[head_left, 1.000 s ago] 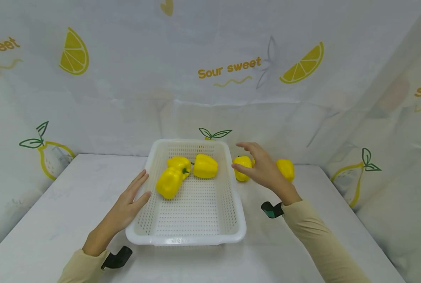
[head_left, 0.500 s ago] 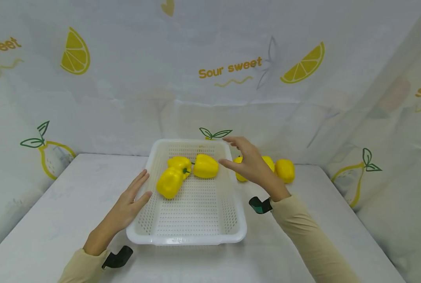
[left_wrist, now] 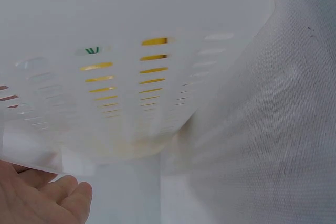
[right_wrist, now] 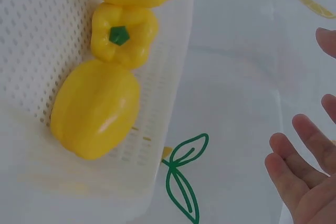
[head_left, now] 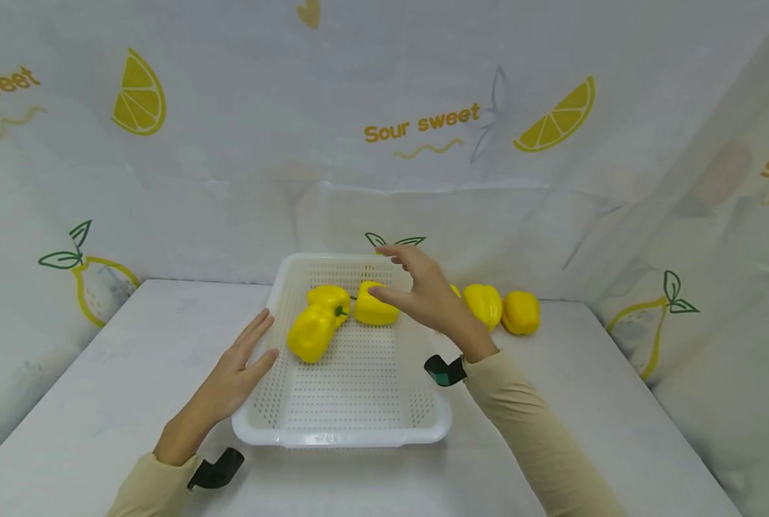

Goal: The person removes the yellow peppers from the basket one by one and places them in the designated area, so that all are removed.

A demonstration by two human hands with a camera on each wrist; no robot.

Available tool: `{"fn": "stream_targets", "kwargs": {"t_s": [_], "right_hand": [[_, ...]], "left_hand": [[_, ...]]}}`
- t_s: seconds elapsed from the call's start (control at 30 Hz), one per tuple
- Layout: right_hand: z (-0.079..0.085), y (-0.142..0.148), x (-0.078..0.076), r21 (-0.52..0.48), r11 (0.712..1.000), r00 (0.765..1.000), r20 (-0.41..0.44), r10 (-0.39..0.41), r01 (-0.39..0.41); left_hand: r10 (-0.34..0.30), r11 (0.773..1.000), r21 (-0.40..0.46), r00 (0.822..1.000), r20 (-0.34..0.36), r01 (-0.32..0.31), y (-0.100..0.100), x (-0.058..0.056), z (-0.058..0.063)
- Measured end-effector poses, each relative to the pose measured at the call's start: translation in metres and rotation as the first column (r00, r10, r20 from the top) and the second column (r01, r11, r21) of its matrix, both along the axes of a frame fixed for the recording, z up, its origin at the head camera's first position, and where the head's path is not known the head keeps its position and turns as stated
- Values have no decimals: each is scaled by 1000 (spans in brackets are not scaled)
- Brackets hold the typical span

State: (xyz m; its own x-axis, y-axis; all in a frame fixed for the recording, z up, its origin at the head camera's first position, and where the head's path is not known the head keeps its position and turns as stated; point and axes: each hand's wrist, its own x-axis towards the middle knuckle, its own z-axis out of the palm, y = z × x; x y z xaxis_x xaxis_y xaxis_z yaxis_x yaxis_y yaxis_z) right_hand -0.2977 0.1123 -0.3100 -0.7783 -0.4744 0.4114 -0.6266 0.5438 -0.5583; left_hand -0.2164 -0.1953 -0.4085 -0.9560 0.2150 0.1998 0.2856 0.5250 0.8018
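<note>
A white perforated plastic basket [head_left: 342, 436] stands on the table and holds three yellow bell peppers, including one at the front left [head_left: 311, 334]. My left hand [head_left: 234, 375] lies along the basket's left rim with its fingers extended; in the left wrist view the fingertips [left_wrist: 79, 200] are at the rim. Over the basket's right rim hovers my right hand [head_left: 431, 294], thumb and fingers spread apart with nothing between them. Its thumb partly covers the right-hand bell pepper [head_left: 373, 307] in the basket. The right wrist view shows that hand's fingers [right_wrist: 312, 140] apart from the basket.
Outside the basket on the right are yellow bell peppers: one at the far right [head_left: 521, 313], one beside it [head_left: 483, 305], and another mostly hidden behind my right hand. A white lemon-print cloth [head_left: 261, 129] hangs behind the white table [head_left: 591, 402].
My right hand has moved left from above the loose bell peppers to above the basket's right side, uncovering two of those peppers. My left hand and the peppers stay in place.
</note>
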Motion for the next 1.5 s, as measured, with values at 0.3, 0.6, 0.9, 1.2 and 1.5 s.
{"fn": "stream_targets", "kwargs": {"t_s": [0.3, 0.6, 0.9, 1.2, 1.5], "right_hand": [[-14, -27, -4, -9, 1000, 994, 109, 13, -12], [-29, -42, -2, 8, 1000, 980, 198, 25, -27], [-44, -54, -5, 16, 998, 965, 255, 58, -64], [-50, -66, -7, 108, 987, 956, 280, 88, -122], [-54, -75, -10, 242, 959, 962, 260, 83, -149]], "left_hand": [[0, 1000, 5, 1000, 6, 0, 1, 1, -1], [-7, 1000, 1, 1000, 5, 7, 3, 1, 0], [-2, 1000, -8, 1000, -2, 2, 3, 1, -1], [1, 1000, 2, 1000, 7, -1, 1, 1, 0], [7, 1000, -12, 1000, 12, -7, 1, 0, 1]]}}
